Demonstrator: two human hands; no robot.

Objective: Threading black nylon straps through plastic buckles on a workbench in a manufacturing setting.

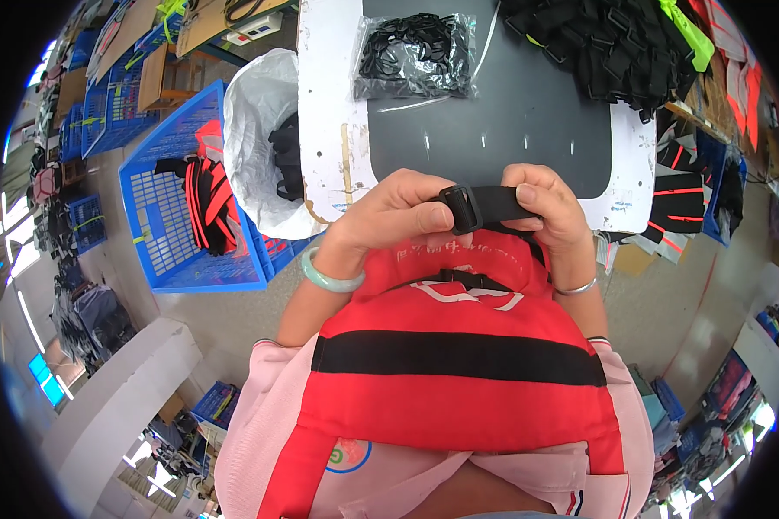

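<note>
**Webbing could twist or creep at the buckle**

Your left hand pinches a black plastic slide buckle between thumb and fingers; your right hand grips the flat black webbing strap, thumb on top. Both pieces sit joined between your hands, raised before your chest at the table's near edge.

A second layer of webbing seems to show below the top one near your right fingers; I cannot tell whether it is a loop or a loose end. If it is loose, an uneven pull could draw it back through the bars. A rolled right thumb could twist the webbing, so that it bunches in the slot. A lax left pinch could let the buckle tilt.

The webbing is close to your red fabric apron, whose bib could snag it if your hands drop. Farther out, on the white-edged table, lies a tangled heap of black straps; a piece laid against it could catch among the others.
</note>
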